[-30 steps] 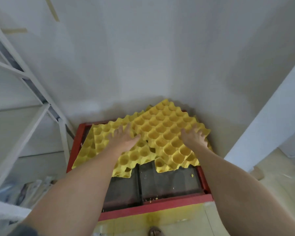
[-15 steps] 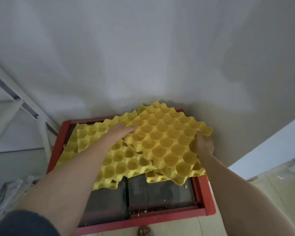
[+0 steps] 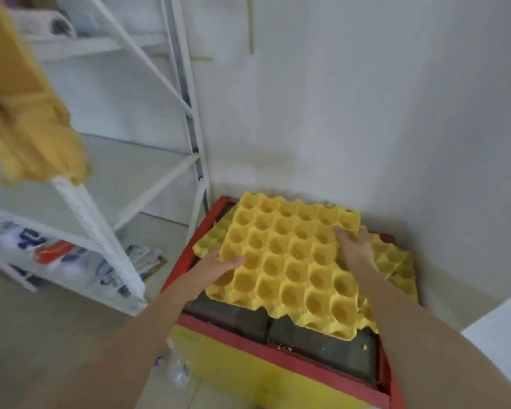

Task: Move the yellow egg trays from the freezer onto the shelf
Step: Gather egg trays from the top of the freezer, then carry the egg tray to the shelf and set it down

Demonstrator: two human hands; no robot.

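A yellow egg tray (image 3: pixel 289 261) is lifted at a slant above the freezer (image 3: pixel 248 376), a yellow chest with a red rim and dark sliding lids. My left hand (image 3: pixel 219 264) grips the tray's left edge, thumb on top. My right hand (image 3: pixel 354 249) grips its right edge. More yellow trays (image 3: pixel 396 261) lie beneath it, on the freezer's top. The white metal shelf (image 3: pixel 101 160) stands to the left. A blurred stack of yellow trays (image 3: pixel 27 122) sits on it at the upper left.
White walls close the corner behind and right of the freezer. Printed plastic bags (image 3: pixel 50 252) lie on the shelf's lowest level. Diagonal braces (image 3: pixel 157 184) cross the shelf's side. A clear bottle (image 3: pixel 177 370) stands on the floor by the freezer.
The view has swung left and the shelf has come into sight. Both hands have taken the top tray by its edges and raised it off the pile.
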